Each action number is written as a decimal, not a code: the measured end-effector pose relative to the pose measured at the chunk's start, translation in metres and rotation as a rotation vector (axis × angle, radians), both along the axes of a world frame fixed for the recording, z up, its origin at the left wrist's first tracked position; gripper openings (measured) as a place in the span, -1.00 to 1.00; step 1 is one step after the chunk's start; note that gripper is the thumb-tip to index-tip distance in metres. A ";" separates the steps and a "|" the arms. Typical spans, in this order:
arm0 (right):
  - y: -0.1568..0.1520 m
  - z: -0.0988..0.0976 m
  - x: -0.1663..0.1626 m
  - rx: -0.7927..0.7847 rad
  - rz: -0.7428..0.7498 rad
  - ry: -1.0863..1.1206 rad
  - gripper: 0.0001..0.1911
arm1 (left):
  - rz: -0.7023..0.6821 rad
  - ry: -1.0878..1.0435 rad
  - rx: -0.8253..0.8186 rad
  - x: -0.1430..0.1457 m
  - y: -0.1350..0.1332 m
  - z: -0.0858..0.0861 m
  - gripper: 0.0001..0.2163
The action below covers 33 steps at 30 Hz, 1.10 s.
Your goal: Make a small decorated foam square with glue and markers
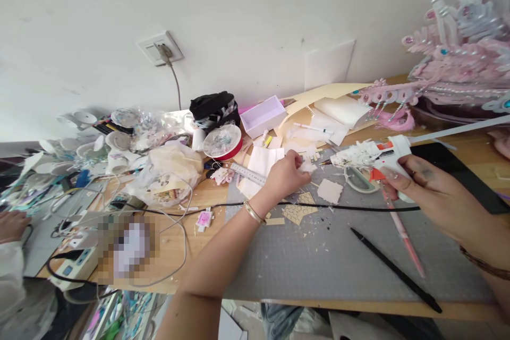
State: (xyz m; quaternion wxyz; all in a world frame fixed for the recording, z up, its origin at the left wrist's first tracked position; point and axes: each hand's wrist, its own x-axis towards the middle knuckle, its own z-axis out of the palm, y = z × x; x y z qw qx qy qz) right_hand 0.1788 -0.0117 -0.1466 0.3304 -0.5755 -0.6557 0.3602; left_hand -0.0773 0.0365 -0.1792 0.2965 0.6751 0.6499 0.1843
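Note:
My right hand point(422, 183) grips a white hot glue gun point(372, 155) whose nozzle points left over the grey cutting mat point(326, 255). Its black cord point(350, 208) runs left across the mat. My left hand point(285, 174), with a gold bangle on the wrist, pinches a small pale paper piece point(307, 166) close to the nozzle tip. A pale pink square point(330, 190) and a scale-patterned cutout point(299, 211) lie on the mat just below my left hand.
A steel ruler point(247, 173), a pink stick point(400, 228) and a black stick point(394, 271) lie on the mat. A white box point(263, 115), a red-rimmed dish point(222, 142), plastic bags and cables crowd the left. A pink ornament point(458, 58) stands far right. Another person's hand point(11, 226) rests at the left edge.

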 end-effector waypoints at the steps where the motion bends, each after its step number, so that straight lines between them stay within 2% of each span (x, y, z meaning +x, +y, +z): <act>1: 0.000 -0.001 0.001 0.010 0.002 -0.004 -0.47 | 0.032 -0.103 0.003 -0.001 -0.001 -0.001 -0.76; 5: -0.003 -0.002 0.002 0.043 0.001 -0.026 -0.46 | 0.125 -0.542 -0.053 -0.001 -0.011 -0.003 -0.76; 8: -0.006 0.002 -0.002 0.055 -0.039 -0.071 -0.42 | 0.160 -0.739 -0.078 0.002 -0.022 -0.003 -0.75; 14: -0.010 0.009 -0.015 0.063 -0.097 -0.081 -0.35 | 0.170 -0.862 -0.058 0.007 -0.034 -0.010 -0.79; 22: -0.006 -0.011 -0.007 0.161 -0.072 -0.133 -0.38 | 0.177 -0.982 -0.061 0.004 -0.036 -0.010 -0.76; 26: -0.007 -0.011 -0.005 0.193 -0.076 -0.169 -0.39 | 0.213 -1.001 -0.086 0.001 -0.037 -0.011 -0.73; 29: -0.008 -0.003 -0.007 0.221 -0.091 -0.130 -0.41 | 0.266 -1.091 -0.149 0.001 -0.038 -0.010 -0.69; 33: -0.007 0.000 -0.008 0.235 -0.070 -0.102 -0.46 | 0.315 -1.292 -0.322 0.000 -0.037 -0.008 -0.67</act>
